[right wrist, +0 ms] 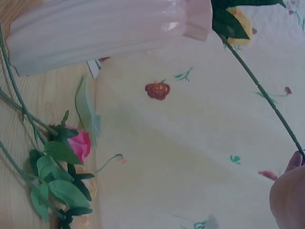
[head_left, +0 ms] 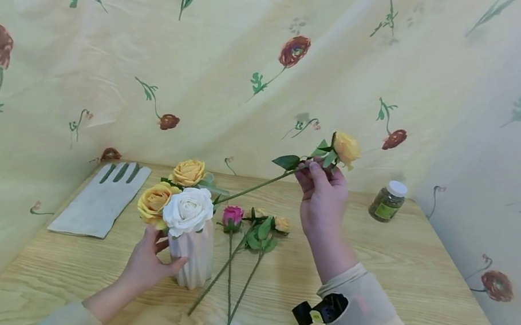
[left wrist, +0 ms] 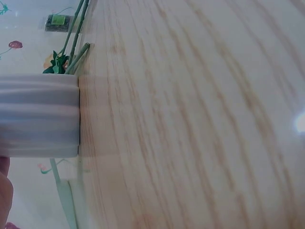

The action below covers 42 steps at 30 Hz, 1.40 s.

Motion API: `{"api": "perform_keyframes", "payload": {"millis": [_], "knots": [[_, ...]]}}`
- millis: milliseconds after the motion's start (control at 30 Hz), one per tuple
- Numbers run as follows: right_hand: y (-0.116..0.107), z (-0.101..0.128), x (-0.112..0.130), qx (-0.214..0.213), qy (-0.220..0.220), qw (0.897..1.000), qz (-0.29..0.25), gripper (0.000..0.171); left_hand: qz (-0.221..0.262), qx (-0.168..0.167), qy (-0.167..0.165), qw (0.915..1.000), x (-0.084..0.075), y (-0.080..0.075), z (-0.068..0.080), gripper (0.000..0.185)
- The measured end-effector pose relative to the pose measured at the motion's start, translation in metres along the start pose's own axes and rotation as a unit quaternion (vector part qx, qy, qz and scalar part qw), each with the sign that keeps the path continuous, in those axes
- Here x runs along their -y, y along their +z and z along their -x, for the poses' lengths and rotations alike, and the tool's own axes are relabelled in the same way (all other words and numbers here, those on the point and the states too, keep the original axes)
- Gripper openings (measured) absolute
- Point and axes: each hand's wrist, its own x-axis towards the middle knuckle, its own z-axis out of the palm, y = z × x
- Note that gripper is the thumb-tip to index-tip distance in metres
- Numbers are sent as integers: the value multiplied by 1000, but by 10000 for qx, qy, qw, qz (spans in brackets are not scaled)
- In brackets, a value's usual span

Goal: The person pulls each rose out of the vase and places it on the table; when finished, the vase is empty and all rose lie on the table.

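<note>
While pinched, yellow rose [head_left: 346, 148] tops right hand [head_left: 322, 202].

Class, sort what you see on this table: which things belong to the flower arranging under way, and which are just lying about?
In use: white ribbed vase gripped by left hand; yellow rose stem pinched by right hand; loose flowers on the table.

Lying about: jar with white lid; grey glove.

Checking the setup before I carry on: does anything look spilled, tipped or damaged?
Nothing stands out. The vase stands upright, steadied by the left hand; the right hand holds a yellow rose. Three loose flowers lie on the table.
</note>
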Motion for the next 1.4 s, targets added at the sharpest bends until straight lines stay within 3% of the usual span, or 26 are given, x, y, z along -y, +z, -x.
{"api": "perform_keyframes", "payload": {"millis": [533,800,1133,1400], "knots": [[-45,-13,2,-1019,322,9942,-145,14,67,0,23,10000,-13,-2,-2,74],[-68,-12,-4,-1174,789,9878,648,8,-86,2,36,10000,-3,-1,0,73],[-103,-1,-29,-1338,1488,9640,1752,15,-9,-65,303,9995,3,0,0,74],[-127,13,-46,-1106,1868,9442,2476,31,-31,77,-91,9999,4,0,1,75]]}}
